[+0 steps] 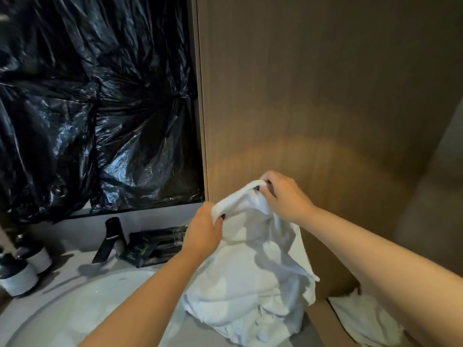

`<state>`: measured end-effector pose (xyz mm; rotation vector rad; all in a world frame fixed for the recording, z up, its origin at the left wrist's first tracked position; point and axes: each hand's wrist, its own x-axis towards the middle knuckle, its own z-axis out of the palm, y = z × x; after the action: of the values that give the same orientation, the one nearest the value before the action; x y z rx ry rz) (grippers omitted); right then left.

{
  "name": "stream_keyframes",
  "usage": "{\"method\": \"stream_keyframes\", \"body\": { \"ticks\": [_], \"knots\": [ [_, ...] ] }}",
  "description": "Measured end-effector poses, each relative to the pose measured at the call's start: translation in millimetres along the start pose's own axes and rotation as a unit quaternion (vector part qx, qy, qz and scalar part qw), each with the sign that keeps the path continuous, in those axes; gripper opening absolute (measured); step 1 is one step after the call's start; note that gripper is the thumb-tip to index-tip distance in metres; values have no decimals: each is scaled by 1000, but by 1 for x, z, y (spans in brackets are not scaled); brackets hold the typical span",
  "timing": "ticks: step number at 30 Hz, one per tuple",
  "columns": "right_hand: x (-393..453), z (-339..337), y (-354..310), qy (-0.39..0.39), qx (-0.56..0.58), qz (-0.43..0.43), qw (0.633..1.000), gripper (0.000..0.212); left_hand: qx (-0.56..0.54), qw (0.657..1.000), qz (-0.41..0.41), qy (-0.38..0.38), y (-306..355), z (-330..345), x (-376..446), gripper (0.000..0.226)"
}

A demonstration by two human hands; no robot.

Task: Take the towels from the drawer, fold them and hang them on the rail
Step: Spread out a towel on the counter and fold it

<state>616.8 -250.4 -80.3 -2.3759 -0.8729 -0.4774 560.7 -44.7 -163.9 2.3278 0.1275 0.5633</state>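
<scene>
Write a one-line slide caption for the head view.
Left hand and right hand pinch the top edge of a crumpled white cloth towel beside a round white sink.

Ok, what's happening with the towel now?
Both hands, left and right, pinch towel edge. Unfolded, hanging. Second towel waits lower right.

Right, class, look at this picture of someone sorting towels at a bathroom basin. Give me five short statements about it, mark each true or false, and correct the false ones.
1. Both hands grip the white towel. True.
2. The left hand is higher than the right hand. False: the right is higher.
3. A second towel lies at the lower right. True.
4. The tap is white. False: it is black.
5. The held towel is neatly folded. False: it hangs crumpled.
</scene>
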Motion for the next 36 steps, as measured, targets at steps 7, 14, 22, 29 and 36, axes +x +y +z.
{"method": "stream_keyframes", "body": {
  "ticks": [7,14,22,29,36],
  "knots": [
    [24,-83,-54,171,42,22,984,13,-81,994,42,64,49,-48,17,17],
    [2,-141,-80,222,-21,59,973,18,-185,968,60,158,81,-109,3,17],
    [-57,-121,-126,96,28,114,989,36,-297,930,146,163,153,-166,-37,34],
    [-119,-56,-192,51,189,87,977,45,-234,955,176,54,150,-156,-94,28],
    [-130,-63,-192,148,187,173,956,23,-82,983,162,39,96,-174,-121,13]
  ]
}}
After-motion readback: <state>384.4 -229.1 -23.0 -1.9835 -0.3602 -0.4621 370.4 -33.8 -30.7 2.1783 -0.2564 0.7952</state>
